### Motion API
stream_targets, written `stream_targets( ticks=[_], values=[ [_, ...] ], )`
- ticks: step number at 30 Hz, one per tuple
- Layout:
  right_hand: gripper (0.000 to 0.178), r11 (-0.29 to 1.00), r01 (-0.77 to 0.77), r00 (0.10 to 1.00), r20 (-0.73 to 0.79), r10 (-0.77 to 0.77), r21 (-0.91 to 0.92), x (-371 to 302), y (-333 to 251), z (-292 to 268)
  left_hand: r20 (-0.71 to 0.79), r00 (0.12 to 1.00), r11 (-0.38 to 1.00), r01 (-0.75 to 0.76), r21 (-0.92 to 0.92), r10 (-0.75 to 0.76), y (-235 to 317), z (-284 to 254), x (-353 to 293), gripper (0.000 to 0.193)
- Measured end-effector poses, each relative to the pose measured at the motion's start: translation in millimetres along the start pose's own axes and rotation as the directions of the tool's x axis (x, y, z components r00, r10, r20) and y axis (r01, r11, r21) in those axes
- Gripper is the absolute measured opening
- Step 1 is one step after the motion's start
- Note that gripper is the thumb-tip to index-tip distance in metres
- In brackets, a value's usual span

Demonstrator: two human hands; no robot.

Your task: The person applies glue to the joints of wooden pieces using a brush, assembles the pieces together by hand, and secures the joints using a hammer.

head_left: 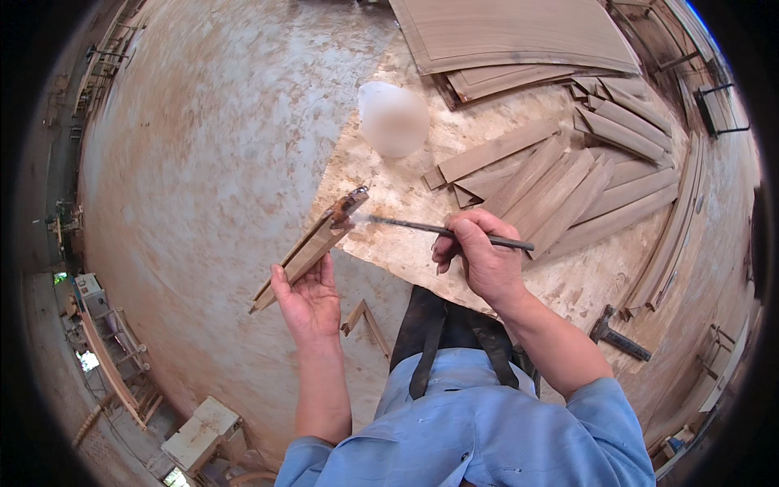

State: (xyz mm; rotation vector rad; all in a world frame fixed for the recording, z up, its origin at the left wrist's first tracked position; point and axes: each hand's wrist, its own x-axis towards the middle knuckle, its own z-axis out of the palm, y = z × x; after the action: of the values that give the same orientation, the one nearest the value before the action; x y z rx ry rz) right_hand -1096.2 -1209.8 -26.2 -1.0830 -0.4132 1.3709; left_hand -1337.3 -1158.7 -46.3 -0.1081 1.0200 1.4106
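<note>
Gripping a thin dark brush (442, 230) like a pen, the right hand (479, 258) has its fingers closed around the handle, whose far end sticks out past the knuckles toward the stacked strips. The brush's whitish tip touches the mitred end of a moulded wood strip (312, 245), which is the landmark for everything else. The left hand (308, 302) cradles that strip from below, palm up, fingers wrapped on its lower half, so the strip slants up and away from the person with its dark, cut end highest. The two hands are apart, joined only where brush meets wood.

Just beyond the strip's raised end stands a white translucent plastic jug (393, 118) on a pale, stained board (406, 243) that serves as a work surface. To the right of the strip, past the right hand, a fan of similar wood strips (568, 183) lies across the board, touching and overlapping one another. Farther beyond them sit larger framed wood panels (519, 36), stacked flat. Below the strip, near the person's body, a small V-shaped wooden piece (363, 318) lies on the concrete floor (203, 162). Well to the right of the strip, at the board's near edge, rests a dark metal hammer-like tool (618, 334). The person wears a blue shirt (479, 422) with dark apron straps (430, 333).
</note>
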Motion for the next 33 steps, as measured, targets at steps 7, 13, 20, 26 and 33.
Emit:
stream_targets(
  ticks=[7,13,20,26,33],
  values=[
    [0.019,0.979,0.154,0.985,-0.099,-0.142,0.132,26,-11,-6,0.063,0.995,0.997,-0.073,0.002,0.073,17,-3,17,0.036],
    [0.021,0.97,0.055,0.983,-0.158,-0.094,-0.237,56,-33,4,0.103,0.991,0.995,-0.091,0.043,0.086,26,-15,36,0.036],
    [0.025,0.84,-0.031,0.951,-0.276,-0.142,-0.541,161,-39,2,0.101,0.995,0.999,-0.021,0.042,0.017,42,-19,39,0.041],
    [0.041,0.947,-0.215,0.966,-0.196,0.17,-0.238,182,-36,-38,0.109,0.993,0.997,-0.052,0.063,0.045,52,-36,29,0.042],
    [0.023,0.728,-0.07,0.981,-0.178,-0.073,-0.682,1,-93,-120,0.206,0.913,0.912,-0.384,0.143,0.353,53,-97,-34,0.046]
  ],
)
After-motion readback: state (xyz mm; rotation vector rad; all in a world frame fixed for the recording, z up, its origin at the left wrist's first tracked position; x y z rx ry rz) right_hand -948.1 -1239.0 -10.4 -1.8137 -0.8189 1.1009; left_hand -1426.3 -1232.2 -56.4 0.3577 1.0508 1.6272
